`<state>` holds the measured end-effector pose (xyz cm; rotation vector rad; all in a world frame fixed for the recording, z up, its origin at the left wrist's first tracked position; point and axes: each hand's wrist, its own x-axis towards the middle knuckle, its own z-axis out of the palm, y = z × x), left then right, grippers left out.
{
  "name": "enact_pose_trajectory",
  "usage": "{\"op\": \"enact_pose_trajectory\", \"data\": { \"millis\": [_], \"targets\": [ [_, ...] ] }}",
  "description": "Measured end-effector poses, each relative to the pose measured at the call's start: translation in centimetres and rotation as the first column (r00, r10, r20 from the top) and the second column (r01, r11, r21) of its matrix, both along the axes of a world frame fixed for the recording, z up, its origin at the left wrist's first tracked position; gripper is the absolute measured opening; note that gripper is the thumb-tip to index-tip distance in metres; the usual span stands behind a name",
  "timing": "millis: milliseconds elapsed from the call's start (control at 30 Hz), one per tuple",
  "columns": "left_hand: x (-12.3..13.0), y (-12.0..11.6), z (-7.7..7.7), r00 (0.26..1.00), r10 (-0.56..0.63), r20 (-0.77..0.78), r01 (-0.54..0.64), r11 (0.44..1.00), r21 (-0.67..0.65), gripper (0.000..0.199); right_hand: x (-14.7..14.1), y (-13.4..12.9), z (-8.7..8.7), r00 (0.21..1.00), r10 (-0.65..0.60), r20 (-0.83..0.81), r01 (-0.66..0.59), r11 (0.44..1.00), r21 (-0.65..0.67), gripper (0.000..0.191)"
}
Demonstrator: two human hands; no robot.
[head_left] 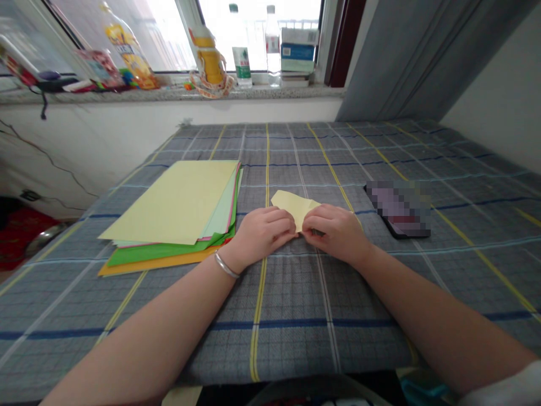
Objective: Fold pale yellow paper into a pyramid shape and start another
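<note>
A: Hands?
B: In from the table's [289, 352] near edge, about mid-span. Left hand [265, 232] and right hand [338, 230] both closed to a narrow pinch on the paper [297, 206], nearly meeting at its near side.

A: Paper state?
B: Pale yellow, small, creased, angled outline. Part of it shows past the knuckles, toward the far edge. Underside hidden, can't tell if it's flat.

A: Handling?
B: My read: very light, thin, bends easily, stiffer along a fold. Probably slides on the cloth [291, 152]. Could tear or wrinkle if yanked; bad creases would stay. Cloth looks soft, so poor backing for pressing. Hold by the edges near the crease, thumb plus fingertips, one side pinned.

A: Edges, room?
B: Near edge: both forearms cross it, strip of cloth between it and the hands. Toward left edge: stack [173, 203], sheets fanned, near-right corner just beside the bracelet [226, 265]. A snag there could drag sheets. Toward right edge: phone [397, 211], well apart from the right hand. Toward far edge: most room, cloth runs to the wall [270, 111]. Bottles sit beyond, on the sill [287, 93].
</note>
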<state>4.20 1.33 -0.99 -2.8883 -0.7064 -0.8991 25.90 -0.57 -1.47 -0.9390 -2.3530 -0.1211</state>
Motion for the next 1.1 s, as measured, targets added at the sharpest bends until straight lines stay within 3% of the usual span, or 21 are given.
{"op": "enact_pose_trajectory", "data": {
  "millis": [400, 533, 700, 1100],
  "targets": [
    [-0.4, 0.2, -0.1, 1.0, -0.018, 0.014, 0.018, 1.0, 0.011, 0.02, -0.2, 0.0, 0.1, 0.998, -0.005, 0.06, -0.002, 0.993, 0.119, 0.02],
    [-0.5, 0.2, 0.0, 0.996, -0.035, 0.081, 0.041, 0.997, -0.071, 0.017, 0.3, 0.3, -0.2, 0.999, -0.011, 0.051, 0.003, 0.989, 0.146, 0.018],
    [-1.0, 0.6, 0.0, 0.986, 0.029, 0.165, 0.0, 0.985, -0.174, 0.016, 0.8, 0.6, -0.5, 0.999, -0.045, 0.007, 0.044, 0.993, 0.112, 0.014],
    [1.1, -0.2, -1.0, 0.979, 0.014, 0.203, -0.004, 0.999, -0.047, 0.015, -0.2, 0.0, -0.1, 0.993, 0.06, -0.104, -0.051, 0.995, 0.09, 0.012]
  ]
}}
